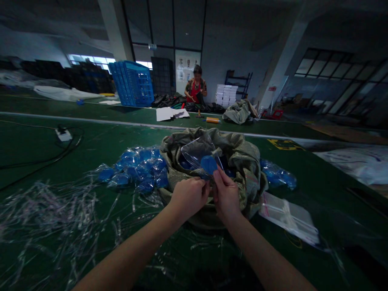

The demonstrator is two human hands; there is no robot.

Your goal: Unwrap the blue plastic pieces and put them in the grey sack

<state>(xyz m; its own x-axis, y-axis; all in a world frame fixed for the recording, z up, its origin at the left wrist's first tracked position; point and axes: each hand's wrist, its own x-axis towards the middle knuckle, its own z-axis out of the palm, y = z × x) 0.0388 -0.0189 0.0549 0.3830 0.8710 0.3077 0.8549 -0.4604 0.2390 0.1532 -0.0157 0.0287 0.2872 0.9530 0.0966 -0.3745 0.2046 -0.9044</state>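
Note:
Over the mouth of a grey-green woven sack, both my hands are together at a clear plastic bag. A round blue piece shows at the bag's lower part. My right hand pinches the bag beside the blue piece. My left hand is closed at the bag's lower edge, its fingertips partly hidden. More dark blue pieces lie inside the sack, mostly out of sight. Left of the sack is a pile of bagged blue pieces, and a smaller bagged group lies to its right.
Clear plastic strips are scattered over the green table at left. A stack of flat clear bags lies at right. Farther off are a power strip, blue crates and a person in a red apron handling dark items.

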